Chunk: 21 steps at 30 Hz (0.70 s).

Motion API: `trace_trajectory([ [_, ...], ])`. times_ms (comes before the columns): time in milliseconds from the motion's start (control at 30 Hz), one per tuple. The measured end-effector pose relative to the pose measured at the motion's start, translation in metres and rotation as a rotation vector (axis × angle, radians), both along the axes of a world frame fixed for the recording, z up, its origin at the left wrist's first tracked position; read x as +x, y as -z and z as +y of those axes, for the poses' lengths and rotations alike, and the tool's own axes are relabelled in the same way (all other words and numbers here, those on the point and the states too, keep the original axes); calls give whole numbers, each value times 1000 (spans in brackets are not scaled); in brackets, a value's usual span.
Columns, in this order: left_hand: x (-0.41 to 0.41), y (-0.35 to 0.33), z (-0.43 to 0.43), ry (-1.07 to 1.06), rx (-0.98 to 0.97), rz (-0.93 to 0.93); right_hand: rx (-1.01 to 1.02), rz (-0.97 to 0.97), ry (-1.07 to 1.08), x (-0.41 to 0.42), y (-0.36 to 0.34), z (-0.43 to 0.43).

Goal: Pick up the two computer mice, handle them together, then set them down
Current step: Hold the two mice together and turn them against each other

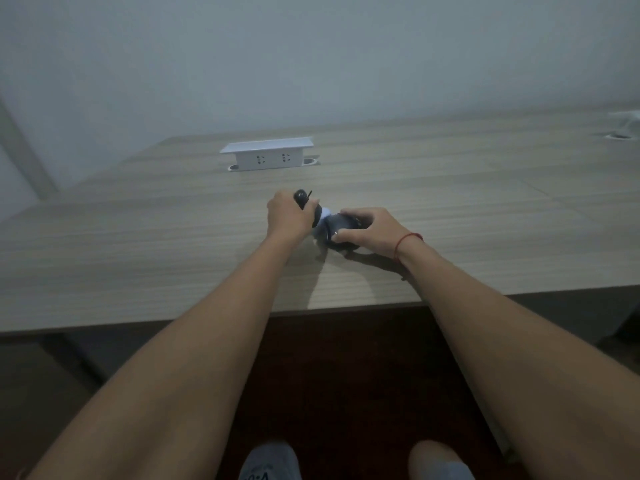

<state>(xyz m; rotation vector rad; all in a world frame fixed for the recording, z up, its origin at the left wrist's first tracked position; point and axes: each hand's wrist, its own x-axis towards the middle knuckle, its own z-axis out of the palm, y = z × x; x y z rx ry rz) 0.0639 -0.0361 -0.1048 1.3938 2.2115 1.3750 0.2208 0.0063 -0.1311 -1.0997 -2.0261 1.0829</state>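
Observation:
Two dark computer mice are held close together over the middle of the wooden desk (138,244). My left hand (287,216) grips one black mouse (302,196), tilted up on end so its top sticks out above my fingers. My right hand (372,230) wraps over the second dark mouse (337,227), which sits low at the desk surface. A pale bluish part (325,216) shows between the two mice where they meet. Most of both mice is hidden by my fingers.
A white pop-up power socket box (268,154) stands on the desk behind the hands. A cable hole (621,135) lies at the far right. The desk's front edge (346,306) runs just below my forearms. A red string circles my right wrist (403,242).

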Motion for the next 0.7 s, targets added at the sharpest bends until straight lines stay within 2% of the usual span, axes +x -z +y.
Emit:
trace_trajectory([
  [133,1,7,3,-77,-65,-133,21,-13,28,1,0,2],
  [367,-17,11,-17,187,-79,-447,76,5,68,-1,-1,2],
  [533,-10,20,3,-85,-7,-386,57,-2,8,2,-1,-1],
  [633,-12,16,2,12,-36,-347,73,19,22,3,-2,-1],
  [700,-22,8,-10,177,-97,-433,73,24,31,3,-2,0],
])
